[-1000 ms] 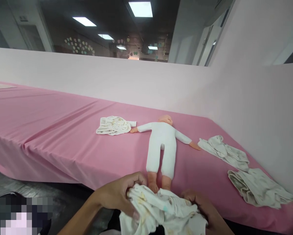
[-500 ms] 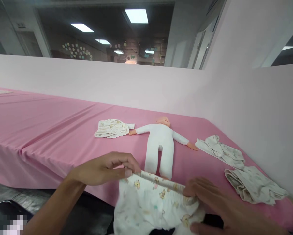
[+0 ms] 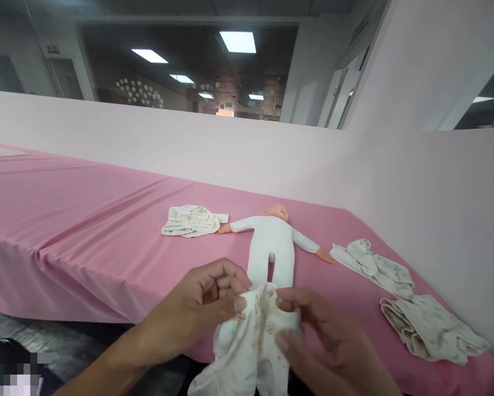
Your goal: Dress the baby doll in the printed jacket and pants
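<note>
Head view: left hand [image 3: 197, 308] and right hand [image 3: 325, 341] pinched the bunched pants [image 3: 250, 341] together, near table [image 3: 85, 220] edge, just short of the doll [image 3: 271, 247]. Risk judged: gathered waistband slipping from the fingertips, pants dropping off the edge.

No readable text, labels or numbers anywhere — nothing legible.
</note>
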